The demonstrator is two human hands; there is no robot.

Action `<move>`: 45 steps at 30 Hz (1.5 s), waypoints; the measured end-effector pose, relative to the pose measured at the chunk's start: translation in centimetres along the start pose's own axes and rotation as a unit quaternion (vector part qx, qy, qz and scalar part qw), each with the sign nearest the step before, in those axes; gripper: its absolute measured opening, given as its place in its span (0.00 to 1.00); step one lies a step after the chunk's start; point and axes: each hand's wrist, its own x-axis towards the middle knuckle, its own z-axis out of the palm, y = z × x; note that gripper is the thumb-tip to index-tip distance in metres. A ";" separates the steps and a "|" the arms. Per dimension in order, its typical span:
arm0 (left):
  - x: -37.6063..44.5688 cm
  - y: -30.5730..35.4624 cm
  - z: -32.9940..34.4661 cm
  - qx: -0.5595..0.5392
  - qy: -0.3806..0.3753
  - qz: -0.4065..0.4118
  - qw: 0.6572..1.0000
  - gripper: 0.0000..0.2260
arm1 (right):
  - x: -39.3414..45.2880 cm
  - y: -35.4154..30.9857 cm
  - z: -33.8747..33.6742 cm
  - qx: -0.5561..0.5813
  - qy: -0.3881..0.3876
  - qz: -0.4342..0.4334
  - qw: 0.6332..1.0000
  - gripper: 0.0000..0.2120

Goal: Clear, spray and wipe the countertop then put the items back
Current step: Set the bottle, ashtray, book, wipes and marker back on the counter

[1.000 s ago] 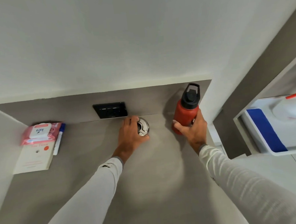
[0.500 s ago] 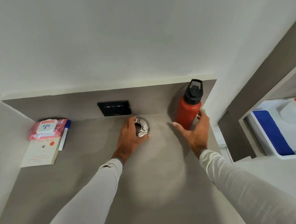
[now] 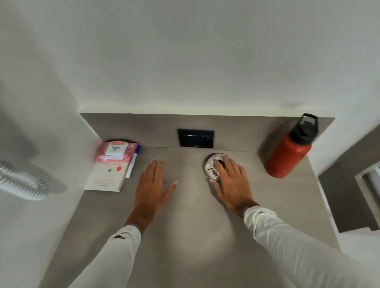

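Lying at the table's [image 3: 190, 243] back-left corner are a wipes pack [image 3: 115, 151] on a book [image 3: 106, 177], with a pen [image 3: 133, 162] beside. Left hand [image 3: 151, 187] hovers flat, fingers spread, holding nothing. Right hand [image 3: 232, 183] covers the metal disc [image 3: 211, 167], fingers extended. A bottle [image 3: 287, 154] stands upright at the far right.

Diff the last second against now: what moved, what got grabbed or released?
The right hand let go of the red bottle, which now stands alone in the right back corner, and moved left onto the round metal item. The left hand left that item and now lies open, flat on the countertop, further left. The wipes pack, book and marker stayed put.
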 end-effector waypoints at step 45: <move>1.0 -6.5 2.2 0.027 -0.147 -0.123 0.981 0.34 | 12.5 -13.0 8.1 0.375 -0.053 0.198 0.904 0.10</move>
